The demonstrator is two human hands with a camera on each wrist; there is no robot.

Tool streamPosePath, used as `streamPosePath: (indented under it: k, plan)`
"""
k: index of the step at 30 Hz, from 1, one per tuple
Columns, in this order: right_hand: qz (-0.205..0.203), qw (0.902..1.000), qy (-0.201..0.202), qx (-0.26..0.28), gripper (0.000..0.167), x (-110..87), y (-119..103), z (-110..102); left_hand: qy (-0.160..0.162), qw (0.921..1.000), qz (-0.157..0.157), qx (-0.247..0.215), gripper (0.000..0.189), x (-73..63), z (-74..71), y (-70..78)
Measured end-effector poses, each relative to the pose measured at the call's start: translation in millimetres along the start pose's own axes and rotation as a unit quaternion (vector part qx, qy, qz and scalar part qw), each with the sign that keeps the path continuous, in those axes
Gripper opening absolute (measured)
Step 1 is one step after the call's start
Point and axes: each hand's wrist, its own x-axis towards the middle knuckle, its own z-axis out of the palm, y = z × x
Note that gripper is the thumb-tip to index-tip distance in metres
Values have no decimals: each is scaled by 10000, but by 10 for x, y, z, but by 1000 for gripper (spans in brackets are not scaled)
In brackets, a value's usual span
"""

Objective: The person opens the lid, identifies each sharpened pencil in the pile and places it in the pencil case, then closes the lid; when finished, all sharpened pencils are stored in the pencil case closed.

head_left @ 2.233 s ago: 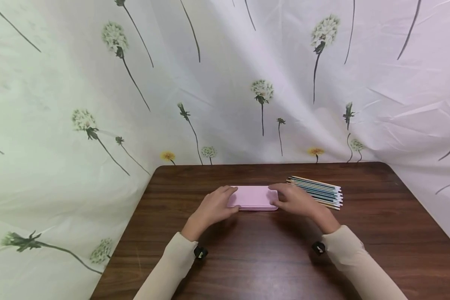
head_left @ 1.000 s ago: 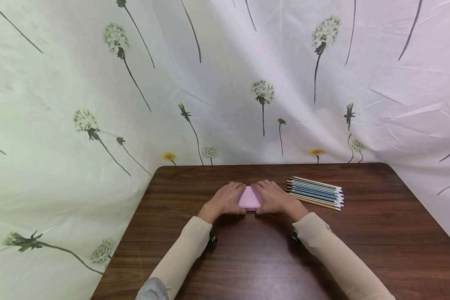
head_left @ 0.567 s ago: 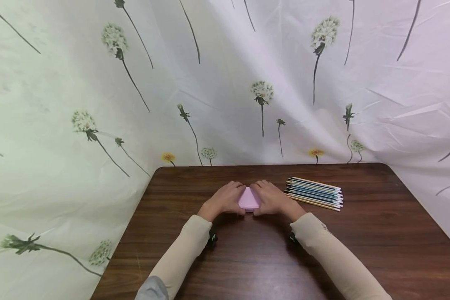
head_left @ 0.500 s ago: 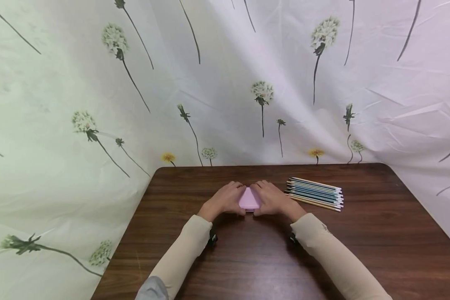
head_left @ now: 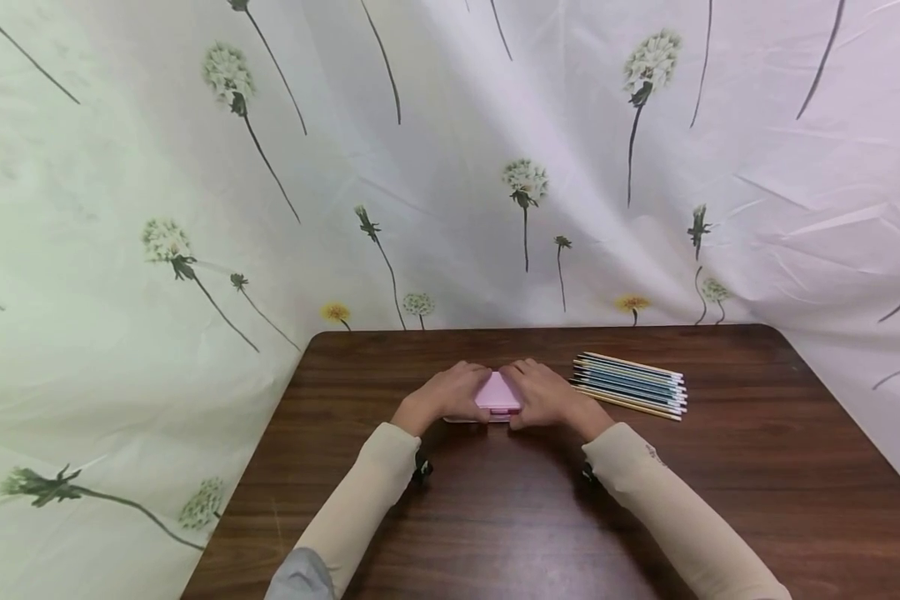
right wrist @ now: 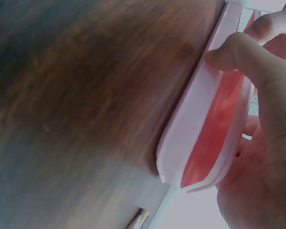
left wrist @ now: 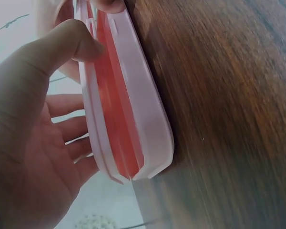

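Observation:
A pink pencil case (head_left: 498, 390) lies on the table between both hands, its lid lifted a little along the near side. Red lining (left wrist: 115, 114) shows through the gap in both wrist views. My left hand (head_left: 450, 393) grips the lid, thumb hooked at its edge and fingers spread behind it. My right hand (head_left: 546, 397) holds the same case from the other side. In the right wrist view its thumb (right wrist: 231, 51) presses the front wall of the base (right wrist: 190, 129), while the fingers reach behind the lid. The case's far side is mostly hidden.
To the right of the case, several pencils (head_left: 630, 385) with white ends lie side by side. The brown wood table (head_left: 495, 517) meets a white cloth (head_left: 450, 167) printed with dandelions at its back edge.
Both hands came inward along the case over the earlier frames. Since half a second ago the lid has risen slightly, and a red gap has appeared at the near edge.

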Motion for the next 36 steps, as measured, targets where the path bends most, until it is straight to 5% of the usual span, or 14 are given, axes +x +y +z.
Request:
streamPosePath:
  k: [9, 16, 23, 28, 36]
  plan:
    - [-130, 9993, -157, 320, 89, -107, 59, -137, 142, 9990, 5, -423, 77, -71, 1, -105]
    - [110, 9968, -151, 780, 58, -198, 127, -236, 547, 9947, -367, -786, 77, -195, 9, -186]
    - [39, 9929, 61, 1190, 43, -203, 180, -324, 1017, 9651, -725, -2301, 101, -355, 148, -374]
    - [210, 9853, 272, 1672, 31, -181, 246, -380, 972, 9449, -1003, -2961, 116, -466, 238, -461]
    - [335, 9724, 567, 2239, 27, -95, 374, -504, 978, 9274, -667, -3548, 108, -483, 337, -496]
